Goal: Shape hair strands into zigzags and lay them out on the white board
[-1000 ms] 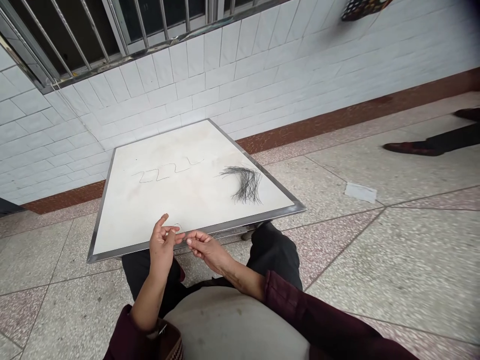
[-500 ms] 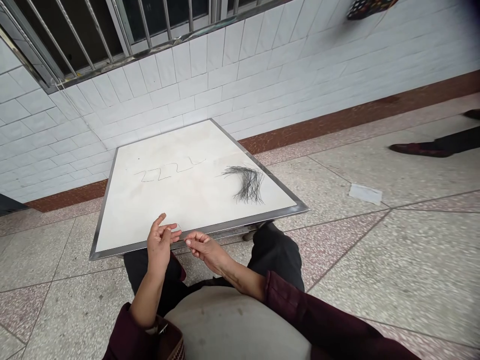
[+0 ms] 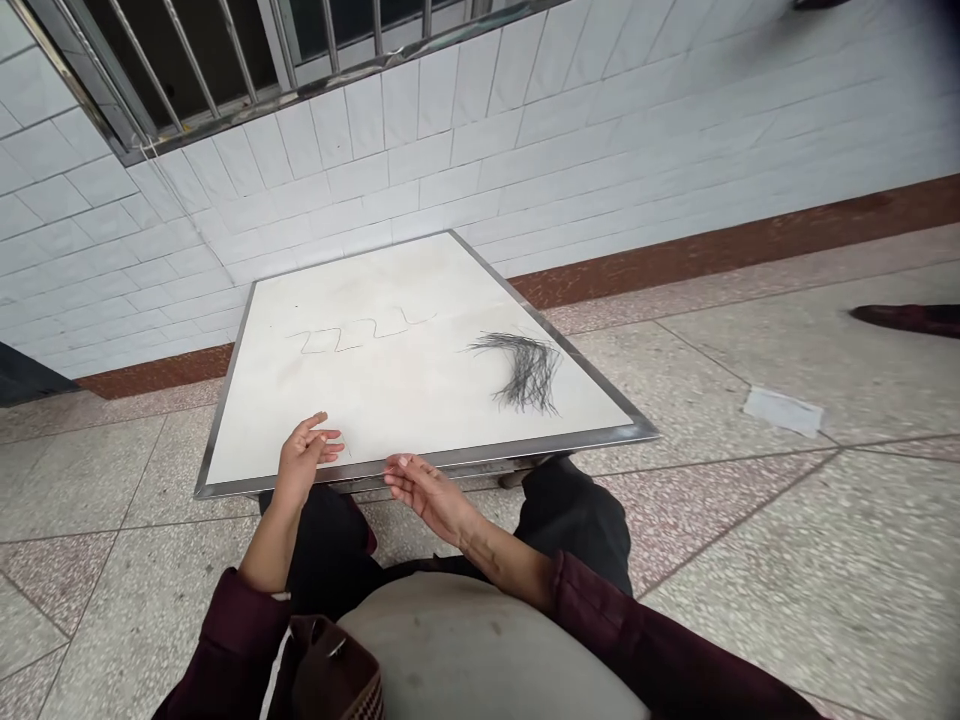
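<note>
My left hand (image 3: 301, 462) is over the near edge of a white-topped table (image 3: 420, 400), thumb and a finger pinched together on a thin dark strand, like a wire or bristle, whose end shows faintly beside the fingertips. To its right, at the metal rim, is my right hand (image 3: 433, 498), fingers slightly apart and nothing visible in them. Several bent strands (image 3: 360, 332) lie in a zigzag row across the tabletop. A loose pile of dark thin strands (image 3: 529, 372) rests at the table's right side.
Behind the table stands a white tiled wall (image 3: 420, 190) with a barred window (image 3: 217, 60). On the floor at right lies a white paper-like piece (image 3: 784, 411). Another person's shoe (image 3: 904, 318) is at the far right. My knees are under the table's near edge.
My hands have drawn apart; the right one has loosened from a pinch and moved away from the left. The view has shifted, and the other person's foot is farther toward the right edge.
</note>
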